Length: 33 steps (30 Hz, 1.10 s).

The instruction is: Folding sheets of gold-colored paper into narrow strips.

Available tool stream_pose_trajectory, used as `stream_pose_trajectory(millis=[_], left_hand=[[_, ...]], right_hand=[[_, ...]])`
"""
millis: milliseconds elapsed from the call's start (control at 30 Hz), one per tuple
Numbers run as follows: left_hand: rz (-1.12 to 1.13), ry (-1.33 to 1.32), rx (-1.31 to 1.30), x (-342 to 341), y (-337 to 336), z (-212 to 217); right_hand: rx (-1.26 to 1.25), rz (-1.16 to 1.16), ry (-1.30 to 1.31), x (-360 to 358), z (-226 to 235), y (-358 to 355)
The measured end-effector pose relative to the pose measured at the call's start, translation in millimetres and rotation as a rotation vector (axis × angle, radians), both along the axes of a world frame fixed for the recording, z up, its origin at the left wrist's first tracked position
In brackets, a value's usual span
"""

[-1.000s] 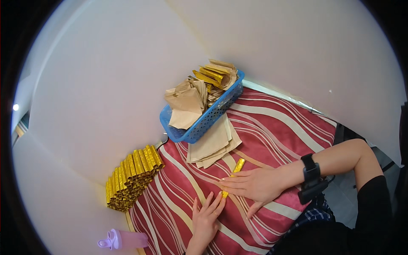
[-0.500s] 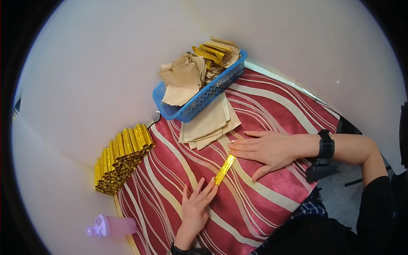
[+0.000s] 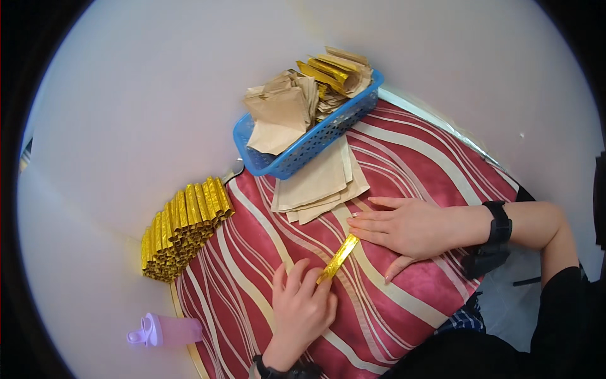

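Fingers of our left hand (image 3: 303,309), outstretched in the earlier frame, now bend inward at the lower end of the narrow gold roll (image 3: 339,258); our right hand (image 3: 410,230) keeps its place at the upper end. We see the roll lying on the striped red cloth (image 3: 410,322), between our two hands and near the loose brown sheets (image 3: 315,189).

Grip, left: fingers curled, tips at the roll's lower end; we cannot tell whether they pinch it. Grip, right: palm down, fingers straight and nearly together, thumb spread apart, fingertips at the upper end.

Orientation: the long axis runs obliquely from lower left to upper right, one end toward each hand, somewhat steeper than the long side of the blue basket (image 3: 309,151). We cannot tell a front end from a back one.

Handling, in our judgement: we do best to keep the right fingers light and level so that the roll stays straight, and to work the left fingertips gently, without denting the shiny surface. Uneven pressure could skew the axis or crush one end.
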<state>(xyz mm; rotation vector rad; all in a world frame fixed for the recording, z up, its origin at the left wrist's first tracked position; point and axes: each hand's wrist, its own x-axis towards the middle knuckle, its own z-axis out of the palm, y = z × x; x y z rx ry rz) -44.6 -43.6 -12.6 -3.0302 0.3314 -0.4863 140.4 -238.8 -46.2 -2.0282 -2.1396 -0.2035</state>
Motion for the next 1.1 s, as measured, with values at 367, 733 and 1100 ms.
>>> stream_pose_trajectory(millis=[367, 733, 1100], left_hand=[[-0.070, -0.156, 0.080, 27.8, 3.1, -23.9], [0.116, -0.019, -0.742, 20.7, 10.3, -1.7], [0.175, 0.147, -1.137, 18.7, -4.0, 1.4]], right_hand=[[0.038, 0.161, 0.257, 30.2, 10.6, 26.3], [0.209, 0.048, 0.887, 18.8, 37.0, 44.8], [0.259, 0.100, 0.796, 1.3, 24.2, 45.0]])
